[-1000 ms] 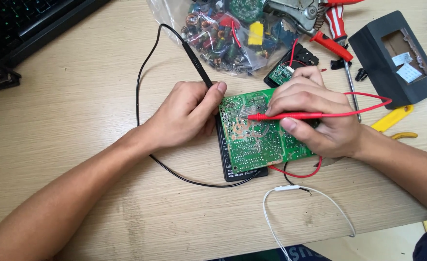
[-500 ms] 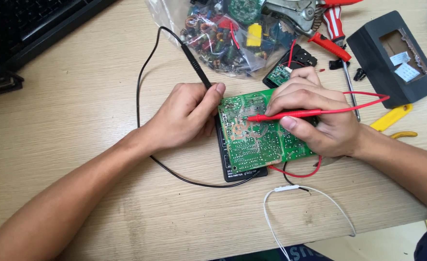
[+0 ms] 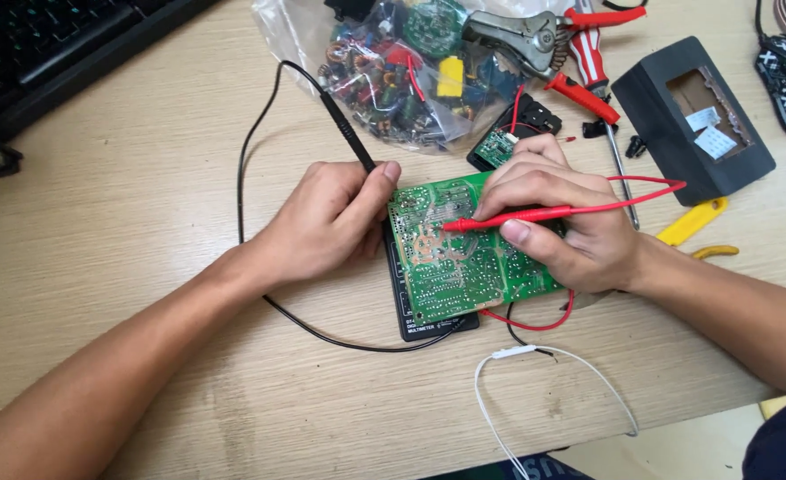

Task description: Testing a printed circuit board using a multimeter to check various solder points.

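1. Left hand (image 3: 326,227): bare, no glove, no ring or watch in view.
2. Left forearm: bare to the frame edge, no sleeve visible.
3. Right hand (image 3: 557,218): bare too, nails short, no jewellery seen.
4. Right forearm: bare up to the lower right corner.
5. Dark blue cloth at that corner, probably a short sleeve or shirt hem; too cropped to tell.

circuit board (image 3: 455,258) on multimeter (image 3: 429,324), parts bag (image 3: 393,76) behind

Light wooden table (image 3: 144,204) carries it all. Keyboard (image 3: 46,44) at eleven o'clock, parts bag (image 3: 393,80) at twelve, black multimeter (image 3: 411,311) centre, white wire (image 3: 517,391) at six.
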